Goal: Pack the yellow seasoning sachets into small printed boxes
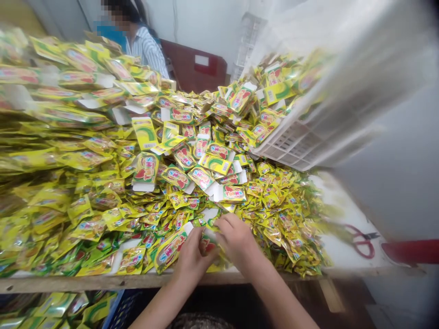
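Low in the middle of the head view, my left hand (194,253) is closed on a small yellow-green cardboard box (170,250), tilted, with a white end flap out at its top. Just to the right, my right hand (238,237) has its fingers curled inward over the gap between both hands. Anything in its fingers is hidden and blurred. Small shiny yellow candy sachets (274,214) surround both hands. Beyond them lies a heap of similar boxes (185,155), several with white flaps open.
A white plastic crate (291,144) tips over the heap from the right, with boxes at its mouth. Red-handled scissors (363,242) lie at the right of the white tabletop (346,205). Below the wooden edge, a blue crate (121,308) stands beside more packs. A person (147,50) is behind the heap.
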Tool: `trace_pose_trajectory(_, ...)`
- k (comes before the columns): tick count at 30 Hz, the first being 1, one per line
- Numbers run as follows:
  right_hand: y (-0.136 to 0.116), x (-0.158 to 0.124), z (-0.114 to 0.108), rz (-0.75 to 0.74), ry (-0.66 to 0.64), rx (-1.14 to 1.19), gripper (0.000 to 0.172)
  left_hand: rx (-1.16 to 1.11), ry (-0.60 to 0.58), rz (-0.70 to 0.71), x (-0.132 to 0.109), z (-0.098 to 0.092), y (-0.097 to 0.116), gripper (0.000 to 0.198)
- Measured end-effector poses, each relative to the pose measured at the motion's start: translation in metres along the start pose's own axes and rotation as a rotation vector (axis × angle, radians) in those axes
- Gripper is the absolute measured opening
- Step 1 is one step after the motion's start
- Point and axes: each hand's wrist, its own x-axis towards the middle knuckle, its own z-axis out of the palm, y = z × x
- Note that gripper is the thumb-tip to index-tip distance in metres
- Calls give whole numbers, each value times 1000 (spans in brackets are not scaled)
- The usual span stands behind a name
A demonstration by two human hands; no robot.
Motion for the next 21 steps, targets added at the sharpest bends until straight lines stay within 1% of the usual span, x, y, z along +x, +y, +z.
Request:
trace_pose_trajectory(3,-7,-15,21,-15,50,68,29,-25,48,-3,1,4,-4,32)
trace_pose_trajectory(5,-11,-22,27,19,65,128,30,-49,49,0,0,6,-6,36)
trace_pose_trajectory(6,-12,-23,26,51,95,160,28,-60,45,-5,-1,6,-7,36)
trace_pose_trajectory(7,-13,-24,25,92,153,188,26,-66,44,-16,-1,6,-8,35)
trace_pose_trajectory(10,-14,-21,17,203,410,226,21,-55,52,-68,-3,4,-6,36)
trace_pose_trajectory(11,-14,-20,15,217,454,235,20,-53,47,-80,-4,2,-5,35)
trace_pose_trajectory(12,-13,-19,15,216,452,251,20,-57,34,-82,-4,1,-3,33)
trace_pose_trajectory(15,-10,-18,23,197,324,305,16,-93,-7,-69,-5,-2,4,29)
trace_pose_trajectory(16,-9,-18,26,204,308,309,15,-103,-11,-69,-5,-3,5,31)
trace_pose_trajectory(19,-5,-22,35,187,270,296,17,-122,15,-90,-6,-3,3,38)
trace_pose_trajectory(21,-4,-23,36,136,176,274,21,-123,39,-110,-6,-1,0,40)
